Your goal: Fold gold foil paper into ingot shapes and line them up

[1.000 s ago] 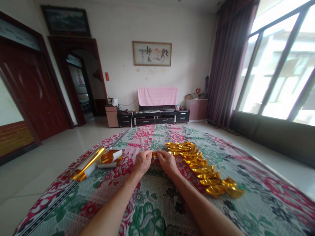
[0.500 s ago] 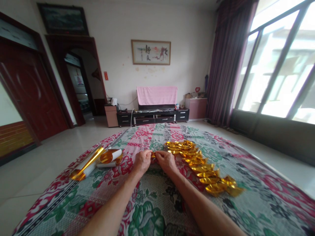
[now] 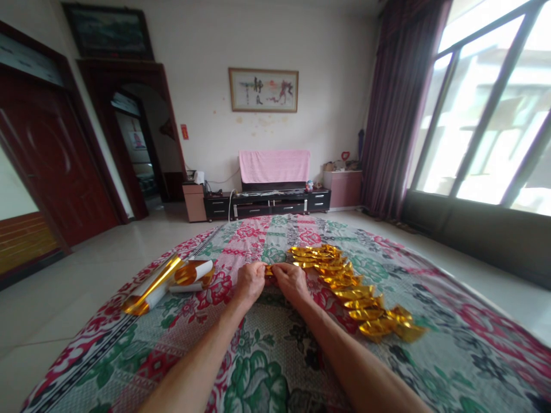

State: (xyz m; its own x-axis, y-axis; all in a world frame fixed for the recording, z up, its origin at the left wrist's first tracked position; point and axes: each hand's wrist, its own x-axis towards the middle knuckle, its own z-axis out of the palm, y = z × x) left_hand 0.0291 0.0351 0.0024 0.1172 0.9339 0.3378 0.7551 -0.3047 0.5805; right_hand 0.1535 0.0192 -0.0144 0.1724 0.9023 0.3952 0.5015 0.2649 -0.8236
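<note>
A small piece of gold foil paper (image 3: 268, 270) is pinched between both hands near the middle of the patterned cloth. My left hand (image 3: 251, 281) has its fingers closed on the left end of it, and my right hand (image 3: 291, 281) is closed on the right end. To the right of my hands, several folded gold foil pieces (image 3: 353, 293) lie in a slanting row that runs toward the front right. Rolled gold sheets with white backs (image 3: 157, 285) rest on the cloth at the left.
The round surface wears a floral cloth (image 3: 253, 378) in pink, green and grey. Beyond it stand a low black cabinet (image 3: 258, 210) and a pink cloth (image 3: 274, 166) draped over something. A dark red door (image 3: 55, 155) is at left, windows at right.
</note>
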